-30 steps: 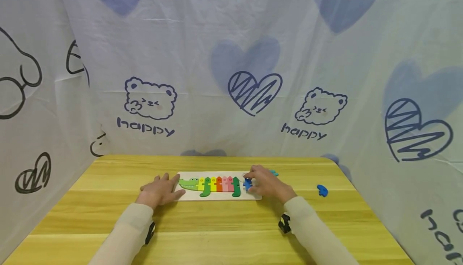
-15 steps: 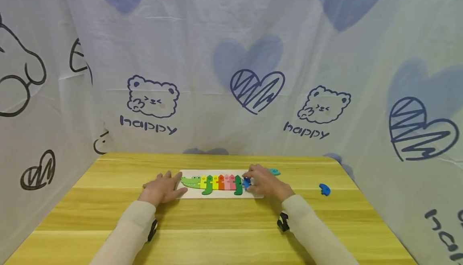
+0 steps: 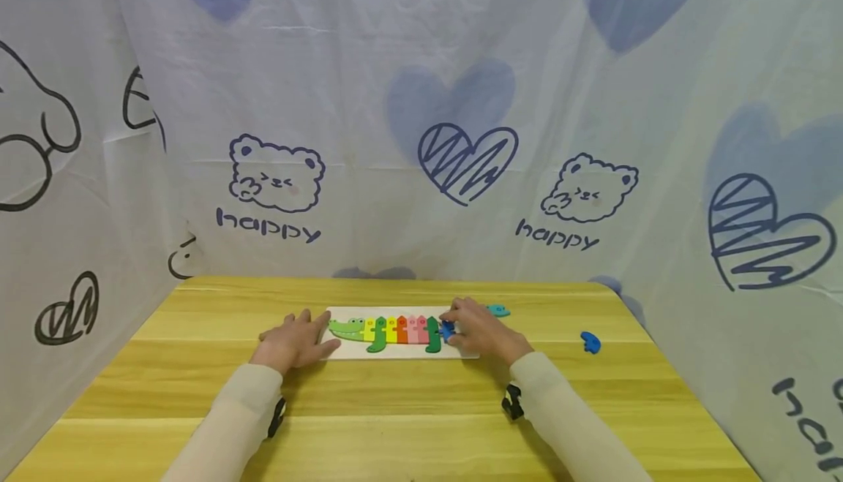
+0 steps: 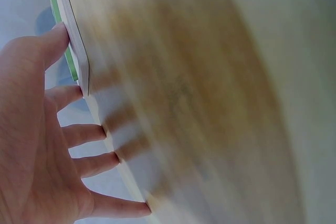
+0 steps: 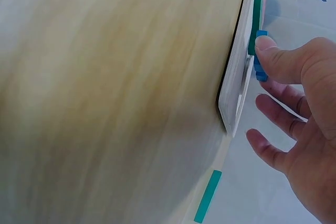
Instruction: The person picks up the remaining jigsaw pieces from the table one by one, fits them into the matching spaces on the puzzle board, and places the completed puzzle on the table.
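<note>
A white puzzle board (image 3: 408,353) lies on the wooden table, bearing a crocodile made of coloured pieces, its green head at the left. My left hand (image 3: 293,341) rests at the board's left end. Its fingers are spread; in the left wrist view the thumb touches the board's edge and the fingertips stand on the table. With thumb and fingers, my right hand (image 3: 484,330) pinches a blue puzzle piece (image 5: 260,70) over the board's right end, beside the dark green leg piece (image 3: 432,336). The right hand partly covers that blue piece in the head view.
A turquoise puzzle piece (image 3: 498,311) lies just behind the right hand. Farther right on the table (image 3: 395,423) is a loose dark blue curved piece (image 3: 590,343). A patterned white cloth (image 3: 369,102) hangs behind the table and along its sides.
The blue piece in my right hand has shifted slightly left, closer to the dark green leg piece. My left hand keeps its place at the board.
</note>
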The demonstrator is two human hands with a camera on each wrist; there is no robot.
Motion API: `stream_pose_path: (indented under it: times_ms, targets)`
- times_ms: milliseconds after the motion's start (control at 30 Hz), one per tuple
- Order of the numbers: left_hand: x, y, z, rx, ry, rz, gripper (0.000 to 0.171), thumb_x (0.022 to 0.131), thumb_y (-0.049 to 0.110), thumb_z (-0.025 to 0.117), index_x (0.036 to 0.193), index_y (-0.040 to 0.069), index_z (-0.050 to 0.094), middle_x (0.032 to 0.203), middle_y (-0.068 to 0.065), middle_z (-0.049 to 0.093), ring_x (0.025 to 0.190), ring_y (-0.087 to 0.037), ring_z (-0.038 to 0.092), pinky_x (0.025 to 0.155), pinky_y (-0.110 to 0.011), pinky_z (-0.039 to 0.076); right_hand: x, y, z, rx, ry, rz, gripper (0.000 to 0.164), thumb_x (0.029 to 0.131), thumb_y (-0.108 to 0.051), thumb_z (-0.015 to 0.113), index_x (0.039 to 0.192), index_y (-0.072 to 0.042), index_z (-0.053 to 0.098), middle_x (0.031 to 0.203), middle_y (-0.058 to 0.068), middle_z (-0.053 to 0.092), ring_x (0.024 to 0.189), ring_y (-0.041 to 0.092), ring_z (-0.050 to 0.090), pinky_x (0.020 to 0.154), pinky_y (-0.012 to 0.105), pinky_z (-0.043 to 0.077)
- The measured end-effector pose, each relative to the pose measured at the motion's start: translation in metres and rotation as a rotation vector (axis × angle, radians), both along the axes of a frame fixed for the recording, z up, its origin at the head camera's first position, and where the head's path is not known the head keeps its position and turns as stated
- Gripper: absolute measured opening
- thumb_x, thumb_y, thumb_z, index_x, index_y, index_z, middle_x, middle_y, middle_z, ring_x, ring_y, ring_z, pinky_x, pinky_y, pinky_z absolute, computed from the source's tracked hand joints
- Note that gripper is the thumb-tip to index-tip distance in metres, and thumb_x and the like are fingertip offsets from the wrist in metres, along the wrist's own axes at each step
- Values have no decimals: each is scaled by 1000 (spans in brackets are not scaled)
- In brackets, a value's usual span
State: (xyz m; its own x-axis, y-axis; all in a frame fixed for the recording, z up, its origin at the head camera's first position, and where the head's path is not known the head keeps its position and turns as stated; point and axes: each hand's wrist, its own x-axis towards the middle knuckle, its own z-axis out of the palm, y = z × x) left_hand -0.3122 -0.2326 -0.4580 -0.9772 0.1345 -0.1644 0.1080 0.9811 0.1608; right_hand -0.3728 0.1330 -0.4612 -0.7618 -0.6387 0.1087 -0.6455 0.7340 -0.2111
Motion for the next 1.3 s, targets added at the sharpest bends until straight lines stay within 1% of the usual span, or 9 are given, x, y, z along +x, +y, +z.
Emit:
stream_pose_path:
  times_ms: [267,433,667,900,1067,1300]
  targets:
    - [-2,-1,0,-3,1,-2,78,101,63,49,162,16,33,161,-33,35,144,-63,32,89,-91,38,0,-4,0,23,20,17,43,96,-22,74,135,-5,68,104,6,60,90,15,45,77,27,39]
    - [-3,-1,1,-6,-2,-5,78,102,63,48,163,16,32,161,-32,34,145,-63,32,89,-91,37,0,-5,2,17,18,25,42,96,-21,75,134,-4,69,104,7,60,89,16,45,76,27,37]
    - [0,1,4,-5,-5,-7,78,101,62,50,162,16,34,160,-32,36,144,-63,34,88,-91,39,-2,-4,-1,37,12,35,43,95,-21,75,135,-5,68,106,7,61,91,16,46,76,27,38]
    - [-1,1,2,-3,-10,-8,78,102,62,49,163,16,32,161,-32,35,145,-62,32,89,-91,37,-1,-4,-3,52,10,41,44,96,-20,75,136,-5,67,108,8,61,91,17,46,76,27,38]
    - [-1,0,0,-2,-8,-6,78,102,62,48,162,16,33,161,-32,35,145,-63,32,89,-91,37,0,-5,-2,49,0,39,43,96,-20,74,135,-5,68,110,8,62,93,17,48,77,27,39]
    - [-1,0,0,-4,-10,-4,79,101,63,49,162,16,34,160,-32,36,144,-63,33,89,-91,38,-1,-6,-1,52,-22,29,41,96,-20,75,134,-5,69,113,9,64,96,18,51,80,29,43]
